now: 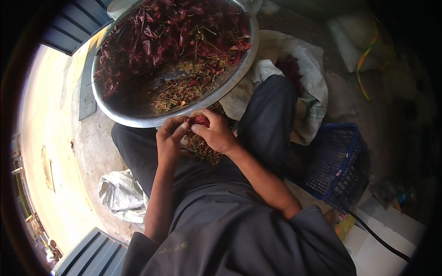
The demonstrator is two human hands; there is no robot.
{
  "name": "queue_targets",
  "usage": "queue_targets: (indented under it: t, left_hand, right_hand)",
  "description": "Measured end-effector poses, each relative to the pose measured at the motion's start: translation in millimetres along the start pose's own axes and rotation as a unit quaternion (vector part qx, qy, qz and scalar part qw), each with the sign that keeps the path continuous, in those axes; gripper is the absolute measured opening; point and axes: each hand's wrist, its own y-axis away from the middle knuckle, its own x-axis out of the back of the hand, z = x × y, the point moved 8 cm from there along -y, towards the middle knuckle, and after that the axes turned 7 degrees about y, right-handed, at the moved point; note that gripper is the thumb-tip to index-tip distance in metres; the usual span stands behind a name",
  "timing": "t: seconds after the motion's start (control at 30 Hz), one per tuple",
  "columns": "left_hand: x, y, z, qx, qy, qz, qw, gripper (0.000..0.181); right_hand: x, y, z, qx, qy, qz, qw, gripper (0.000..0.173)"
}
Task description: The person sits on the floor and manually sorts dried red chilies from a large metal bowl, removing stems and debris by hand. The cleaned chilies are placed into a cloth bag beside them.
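Note:
Both of my hands meet over my lap, just below the near rim of a wide metal basin [138,121]. My right hand [215,131] grips a dried red chili pepper [202,120] between thumb and fingers. The fingertips of my left hand [171,136] pinch the left end of the same pepper. Dark red dried peppers [155,38] fill the far part of the basin, while stems, seeds and small bits [183,93] lie on its near side. More stems and scraps [203,148] lie below my hands, between my legs.
Right of my knee stands an opened woven sack [312,89] with dark red peppers [291,70] inside. A blue plastic basket [326,165] is at the right, near a black cable [376,238]. A crumpled white sack [122,196] lies on the left. Ribbed panels [93,255] border the left side.

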Motion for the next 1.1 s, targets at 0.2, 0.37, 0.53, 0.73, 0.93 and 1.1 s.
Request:
queue_targets:
  t: [0.2,0.37,0.53,0.73,0.93,1.1]
  left_hand:
    - [-3.0,-0.4,-10.9,0.057,0.188,0.006,0.981,0.020]
    - [-0.4,-1.5,-14.2,0.061,0.238,-0.009,0.969,0.020]
    - [6.7,0.8,-10.0,0.035,0.060,0.031,0.997,0.018]
    - [-3.3,6.0,-6.8,0.072,0.144,0.037,0.986,0.014]
    - [1.5,4.6,-15.7,0.084,0.230,0.008,0.970,0.010]
    - [4.7,1.4,-24.6,0.086,0.260,-0.042,0.961,0.008]
  right_hand:
    - [-8.0,4.7,5.0,-0.050,-0.171,-0.110,0.978,0.036]
    - [-11.4,4.9,8.4,-0.062,-0.213,-0.124,0.967,0.038]
    - [-12.5,3.1,11.5,-0.068,-0.086,-0.096,0.989,0.033]
    - [-11.7,-1.1,11.3,-0.064,-0.066,-0.089,0.992,0.026]
    - [-14.9,5.1,16.8,-0.111,-0.158,-0.123,0.973,0.024]
    - [-15.8,5.9,11.8,-0.106,-0.098,-0.150,0.978,0.023]
